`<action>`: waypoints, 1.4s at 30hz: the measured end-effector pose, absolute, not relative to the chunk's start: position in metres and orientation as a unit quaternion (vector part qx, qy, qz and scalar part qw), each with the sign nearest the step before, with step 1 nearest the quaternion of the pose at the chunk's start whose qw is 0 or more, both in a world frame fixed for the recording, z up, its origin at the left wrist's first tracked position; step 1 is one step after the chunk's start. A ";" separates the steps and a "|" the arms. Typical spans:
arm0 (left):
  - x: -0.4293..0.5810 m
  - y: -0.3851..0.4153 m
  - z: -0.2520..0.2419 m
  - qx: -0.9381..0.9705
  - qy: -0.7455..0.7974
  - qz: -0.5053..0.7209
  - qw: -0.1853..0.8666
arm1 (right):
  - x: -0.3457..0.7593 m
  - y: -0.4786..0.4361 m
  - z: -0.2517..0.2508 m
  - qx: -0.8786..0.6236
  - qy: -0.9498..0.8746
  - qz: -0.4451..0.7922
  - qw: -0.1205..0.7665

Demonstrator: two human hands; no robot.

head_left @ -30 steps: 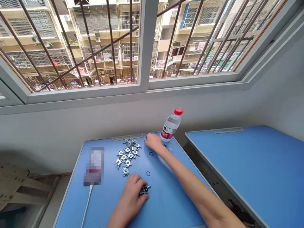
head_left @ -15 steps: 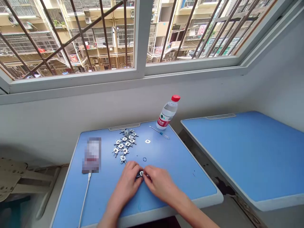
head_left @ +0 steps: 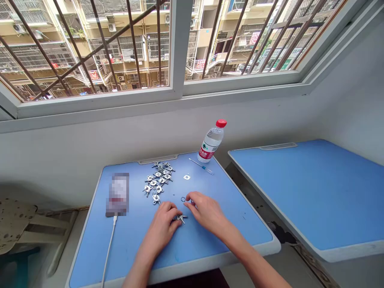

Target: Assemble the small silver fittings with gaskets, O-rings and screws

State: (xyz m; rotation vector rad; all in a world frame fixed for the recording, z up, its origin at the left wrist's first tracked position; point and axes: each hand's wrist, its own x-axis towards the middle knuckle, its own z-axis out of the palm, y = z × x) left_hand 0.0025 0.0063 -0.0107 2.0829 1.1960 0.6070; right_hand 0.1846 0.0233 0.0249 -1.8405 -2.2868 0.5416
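Your hands are apart, both low on the blue desk (head_left: 180, 240). Your left hand (head_left: 162, 228) rests palm down with its fingertips against a small metal winged part (head_left: 180, 218), which lies on the desktop just beyond those fingers, between your two hands. You can't quite tell from this view whether the left fingers are gripping it or only touching it.

Your right hand (head_left: 207, 213) sits just to the right of the part, with its fingers bunched and pointing left. They don't touch the part, and whether they pinch anything tiny is too hard to see. A small black ring (head_left: 183, 199) lies just above those fingertips.

Farther up the desk, beyond your left hand, is a heap of matching winged parts (head_left: 158, 182). To its right are a flat metal washer (head_left: 187, 177) and a thin screwdriver (head_left: 201, 166). A water bottle with a red cap (head_left: 212, 136) stands by the desk's far edge. On the left lies a blurred phone (head_left: 118, 194) with a white cable (head_left: 109, 249) running toward you.
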 end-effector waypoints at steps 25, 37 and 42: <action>-0.002 0.009 -0.006 0.780 0.452 0.227 0.369 | 0.202 -0.004 0.016 -0.501 -0.774 0.333 0.197; -0.002 0.008 -0.003 0.776 0.456 0.226 0.373 | 0.191 -0.010 0.000 -0.481 -0.813 0.261 0.198; -0.003 0.007 -0.003 0.776 0.458 0.223 0.372 | 0.188 -0.006 0.001 -0.491 -0.820 0.239 0.170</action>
